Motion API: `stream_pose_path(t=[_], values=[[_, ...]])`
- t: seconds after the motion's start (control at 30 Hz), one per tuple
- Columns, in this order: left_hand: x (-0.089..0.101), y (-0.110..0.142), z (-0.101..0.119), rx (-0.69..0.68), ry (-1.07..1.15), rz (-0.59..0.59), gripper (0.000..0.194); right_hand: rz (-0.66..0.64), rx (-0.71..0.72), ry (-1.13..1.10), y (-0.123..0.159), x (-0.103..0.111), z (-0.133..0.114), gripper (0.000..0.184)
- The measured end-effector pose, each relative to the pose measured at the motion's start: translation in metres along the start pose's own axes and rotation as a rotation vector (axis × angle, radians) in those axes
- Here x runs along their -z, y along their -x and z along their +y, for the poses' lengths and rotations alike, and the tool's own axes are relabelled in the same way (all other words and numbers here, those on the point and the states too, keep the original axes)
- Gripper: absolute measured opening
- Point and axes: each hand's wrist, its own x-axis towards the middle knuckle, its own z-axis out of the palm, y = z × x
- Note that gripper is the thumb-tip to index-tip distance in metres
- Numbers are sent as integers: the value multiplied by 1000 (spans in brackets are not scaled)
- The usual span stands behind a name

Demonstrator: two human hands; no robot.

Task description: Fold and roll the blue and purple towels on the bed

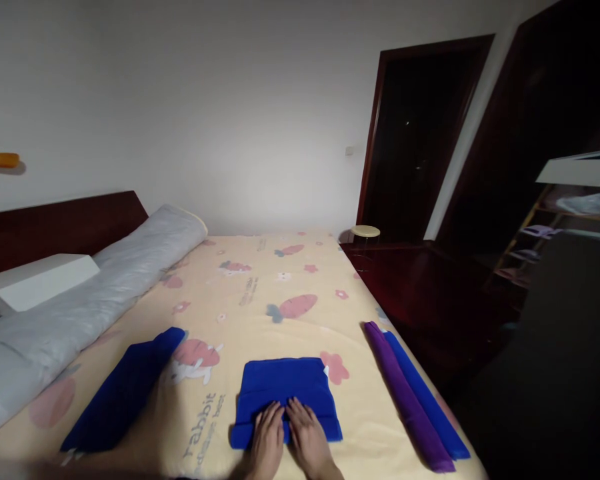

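A blue cloth point(288, 377), like a small towel, lies spread on the bed in front of me. Its near edge is turned over into a narrow fold. My left hand point(269, 433) rests on that fold, palm down, fingers stretched forward. Close beside it, my right hand point(307, 433) lies the same way, its fingertips on the cloth. Neither hand grips anything. To the right, a purple cloth roll point(407, 400) lies lengthwise, with a blue cloth roll point(427, 400) along its outer side. Another blue cloth point(125, 393) lies loosely bunched to the left.
The bed point(260, 333) has a yellow sheet with carrots and rabbits. A grey rolled bundle point(105, 293) and a white box point(50, 283) lie by the dark headboard point(55, 223). Beyond the right edge are a round stool point(365, 231), a door point(423, 140) and a rack point(525, 233).
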Motion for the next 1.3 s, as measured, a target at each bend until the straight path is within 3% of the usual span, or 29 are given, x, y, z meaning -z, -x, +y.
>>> stream_pose_path(t=[0.1,0.2,0.3,0.37,0.53,0.6,0.67,0.77,0.83,0.9,0.97,1.07,1.13,1.2,1.3], values=[[-2,-3,-2,20,-20,17,38,-33,-81,-6,-7,0,-2,44],[11,4,-30,143,-118,37,35,35,-290,65,0,5,25,47],[23,12,-53,274,-211,77,35,73,-386,115,11,9,50,51],[22,12,-50,296,-230,103,35,83,-373,118,11,8,49,53],[-5,-4,-2,52,-67,-8,43,-85,-67,-49,-10,0,3,47],[-10,-11,5,97,-54,-36,42,-133,-58,-69,-17,0,-2,46],[-4,-13,-4,189,-103,-37,41,-102,-159,-22,-18,3,10,47],[17,-9,-36,260,-217,-6,41,-11,-323,66,-12,10,43,49],[28,-6,-50,281,-274,35,39,25,-357,84,-8,12,56,49],[30,-5,-51,281,-286,75,38,40,-326,70,-8,12,52,50],[23,-9,-38,211,-241,80,38,8,-225,22,-14,9,33,48],[5,-19,-12,56,-123,12,42,-124,-37,-80,-26,4,1,47],[-1,-23,-6,40,-83,-46,44,-170,-29,-100,-31,2,-5,47],[2,-22,-14,114,-104,-86,45,-132,-132,-54,-29,3,8,48],[18,-12,-43,280,-213,-73,46,-14,-306,59,-16,7,50,49]])
